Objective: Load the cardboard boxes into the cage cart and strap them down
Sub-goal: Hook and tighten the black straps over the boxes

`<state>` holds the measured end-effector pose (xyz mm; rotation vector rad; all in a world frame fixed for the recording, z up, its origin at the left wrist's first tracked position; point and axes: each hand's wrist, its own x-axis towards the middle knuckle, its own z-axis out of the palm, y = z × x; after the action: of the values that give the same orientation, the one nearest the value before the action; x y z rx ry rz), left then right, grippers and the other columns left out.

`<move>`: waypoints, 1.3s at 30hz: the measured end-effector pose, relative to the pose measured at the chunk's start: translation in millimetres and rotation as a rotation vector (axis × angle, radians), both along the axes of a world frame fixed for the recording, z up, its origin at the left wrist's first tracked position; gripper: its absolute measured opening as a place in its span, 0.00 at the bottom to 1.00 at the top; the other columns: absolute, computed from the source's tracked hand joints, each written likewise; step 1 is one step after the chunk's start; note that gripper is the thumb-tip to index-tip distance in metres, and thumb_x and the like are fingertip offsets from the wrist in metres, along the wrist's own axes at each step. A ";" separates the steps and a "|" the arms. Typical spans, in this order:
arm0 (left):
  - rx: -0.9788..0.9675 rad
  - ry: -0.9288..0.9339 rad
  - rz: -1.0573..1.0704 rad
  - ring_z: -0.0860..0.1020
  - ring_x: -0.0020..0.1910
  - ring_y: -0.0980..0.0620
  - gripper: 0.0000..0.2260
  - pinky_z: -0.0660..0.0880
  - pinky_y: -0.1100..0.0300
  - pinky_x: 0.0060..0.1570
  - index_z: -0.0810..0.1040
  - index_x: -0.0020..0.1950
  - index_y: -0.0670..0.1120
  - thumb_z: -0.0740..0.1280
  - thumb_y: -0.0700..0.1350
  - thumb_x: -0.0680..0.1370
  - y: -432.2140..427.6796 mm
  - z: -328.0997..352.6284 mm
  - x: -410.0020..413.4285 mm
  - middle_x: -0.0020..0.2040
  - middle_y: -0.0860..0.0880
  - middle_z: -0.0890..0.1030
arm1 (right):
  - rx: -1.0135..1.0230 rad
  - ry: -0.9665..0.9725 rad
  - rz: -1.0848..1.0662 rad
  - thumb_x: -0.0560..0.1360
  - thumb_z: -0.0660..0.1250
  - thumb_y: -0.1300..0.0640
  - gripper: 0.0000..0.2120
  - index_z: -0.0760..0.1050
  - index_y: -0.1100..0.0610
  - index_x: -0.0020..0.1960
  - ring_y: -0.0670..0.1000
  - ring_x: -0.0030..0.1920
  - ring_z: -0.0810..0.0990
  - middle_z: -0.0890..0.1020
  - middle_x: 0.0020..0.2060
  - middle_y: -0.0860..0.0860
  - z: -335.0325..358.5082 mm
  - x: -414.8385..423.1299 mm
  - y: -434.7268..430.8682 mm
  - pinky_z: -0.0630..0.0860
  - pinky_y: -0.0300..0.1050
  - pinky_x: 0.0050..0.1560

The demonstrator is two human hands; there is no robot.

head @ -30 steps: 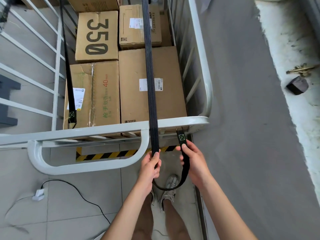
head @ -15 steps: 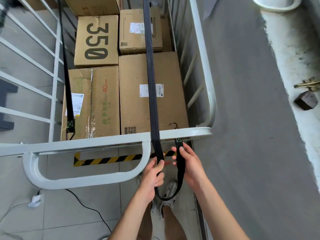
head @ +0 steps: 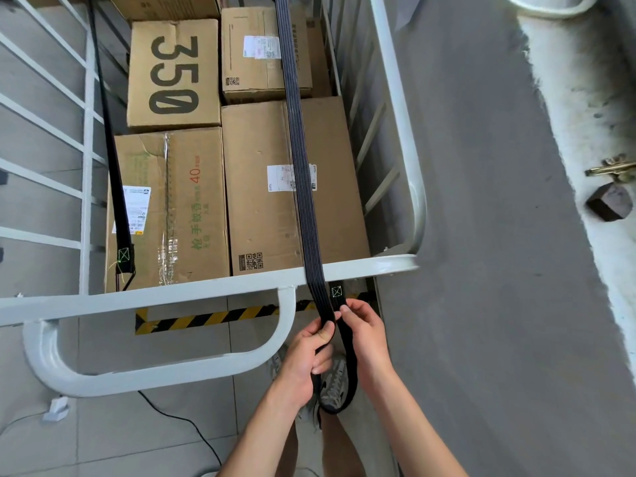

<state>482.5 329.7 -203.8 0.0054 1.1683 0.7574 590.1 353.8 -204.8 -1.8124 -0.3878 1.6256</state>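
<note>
Several cardboard boxes fill the white cage cart (head: 206,287); a box marked 350 (head: 173,74) lies at the back left, a large plain box (head: 261,187) at the front right. A black strap (head: 299,160) runs lengthwise over the right-hand boxes and drops over the near rail. My left hand (head: 306,359) grips this strap just below the rail. My right hand (head: 364,332) pinches the strap's stitched end, which loops down under both hands. A second black strap (head: 115,187) hangs along the left side of the cart.
A white looped handle (head: 155,370) sticks out from the cart's near rail toward me. Yellow-black hazard tape (head: 213,318) marks the floor below. A black cable (head: 186,425) and a white plug (head: 56,407) lie on the tiles at left. A grey ramp (head: 481,235) runs along the right.
Both hands have come closer together under the rail, with the hanging loop of strap shorter. The hook seen above the rail half a second ago is hidden now.
</note>
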 end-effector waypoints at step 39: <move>0.143 0.246 -0.096 0.81 0.60 0.57 0.13 0.74 0.68 0.55 0.80 0.62 0.47 0.61 0.36 0.83 0.4 4.8 13.6 0.57 0.53 0.85 | 0.111 -0.251 -0.004 0.82 0.61 0.68 0.11 0.80 0.57 0.52 0.48 0.31 0.77 0.85 0.39 0.54 130.4 62.9 25.8 0.70 0.37 0.28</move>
<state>496.0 330.1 -199.0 0.2786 1.3345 0.7686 653.0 379.5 -74.5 -1.9347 -0.5741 1.3480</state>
